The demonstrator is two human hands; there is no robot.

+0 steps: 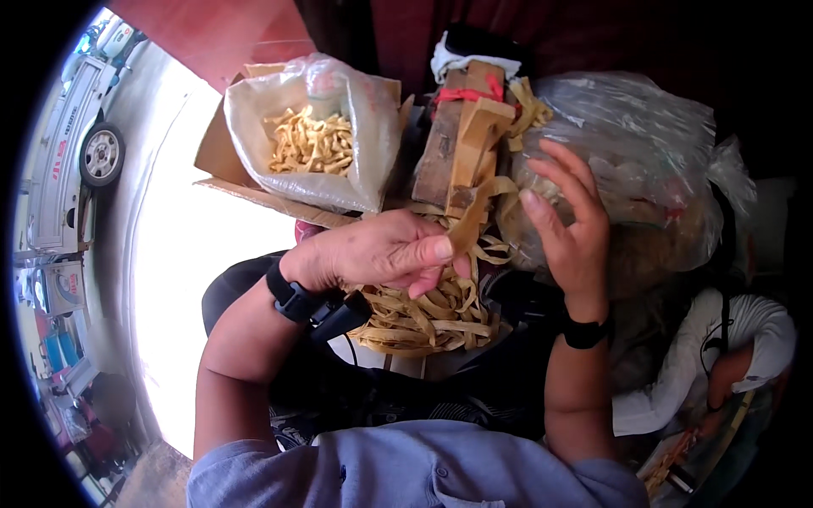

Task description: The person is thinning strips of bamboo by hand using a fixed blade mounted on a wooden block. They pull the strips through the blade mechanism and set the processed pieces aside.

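Note:
A flat, pale tan strip is pinched between the thumb and fingers of my left hand. Its free end curves up and to the right, in front of a wooden block. My right hand is raised beside that end, fingers apart and holding nothing. The wooden block, lighter and notched, lies along a darker board bound with red cord. Below my left hand lies a loose heap of similar strips. What the strips are made of, I cannot tell.
At the far left, a cardboard box holds a white plastic bag with short tan pieces. A large clear plastic bag sits to the right. Another person's white sleeve shows at the right. A vehicle wheel stands outside, left.

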